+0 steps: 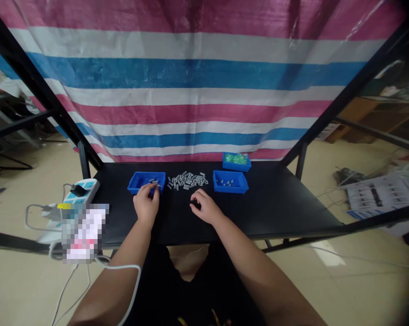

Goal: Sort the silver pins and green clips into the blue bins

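My left hand [146, 202] reaches over the near side of the left blue tray [132, 183], thumb and fingers pinched together. Small grey metal cylinders [153, 181] show at its fingertips, and one seems to be in the pinch. Between the trays lies a loose pile of small metal cylinders [188, 180] on the black tabletop. Just in front of that pile is my right hand [206, 207], its fingers loosely curled and the thumb apart from them; I see nothing in it. In the right blue tray [238, 186] lie several small metal parts [228, 183].
Behind the right tray stands another blue tray [236, 166] with green pieces in clear wrapping. A white power strip [85, 190] and cables are at the table's left. A striped plastic sheet [190, 72] hangs behind the black table [275, 213], between dark frame posts.
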{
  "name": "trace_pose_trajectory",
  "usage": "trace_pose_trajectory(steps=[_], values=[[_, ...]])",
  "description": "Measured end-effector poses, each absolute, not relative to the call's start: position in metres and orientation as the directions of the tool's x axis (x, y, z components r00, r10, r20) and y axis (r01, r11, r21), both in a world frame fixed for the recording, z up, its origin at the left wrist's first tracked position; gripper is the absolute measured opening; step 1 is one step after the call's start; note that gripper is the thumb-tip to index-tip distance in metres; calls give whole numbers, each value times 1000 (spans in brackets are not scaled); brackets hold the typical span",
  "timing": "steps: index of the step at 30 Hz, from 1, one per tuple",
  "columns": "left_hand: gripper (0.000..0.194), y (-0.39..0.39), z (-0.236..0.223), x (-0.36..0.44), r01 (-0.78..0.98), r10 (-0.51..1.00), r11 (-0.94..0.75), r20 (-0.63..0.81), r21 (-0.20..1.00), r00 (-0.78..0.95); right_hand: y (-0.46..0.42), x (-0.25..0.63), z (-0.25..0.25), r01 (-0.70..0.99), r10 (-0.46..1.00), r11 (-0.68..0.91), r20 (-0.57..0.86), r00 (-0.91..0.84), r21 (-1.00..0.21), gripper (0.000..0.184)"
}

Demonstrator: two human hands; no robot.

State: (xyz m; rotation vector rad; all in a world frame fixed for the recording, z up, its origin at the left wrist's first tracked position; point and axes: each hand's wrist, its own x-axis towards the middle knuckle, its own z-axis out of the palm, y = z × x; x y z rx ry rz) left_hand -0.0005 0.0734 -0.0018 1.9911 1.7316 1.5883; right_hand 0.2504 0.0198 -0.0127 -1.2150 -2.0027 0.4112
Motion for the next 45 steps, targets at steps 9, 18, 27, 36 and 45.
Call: trace_pose_trajectory(steps=[9,18,27,36,45], values=[[13,70,0,1,715,823,-265,538,647,-182,21,250,-11,675,866,479,429,-258,-561,17],[10,63,2,6,540,733,-585,679,605,34,28,241,-22,864,900,349,387,-201,-363,64],[15,57,0,18,454,735,-676,484,580,475,26,238,-17,862,898,345,397,-189,-371,28],[21,60,-7,24,457,692,-709,405,537,598,24,242,-11,635,803,593,417,-425,-494,6],[10,59,-3,22,510,679,-724,610,464,408,20,244,-10,601,820,566,458,-344,-563,17]])
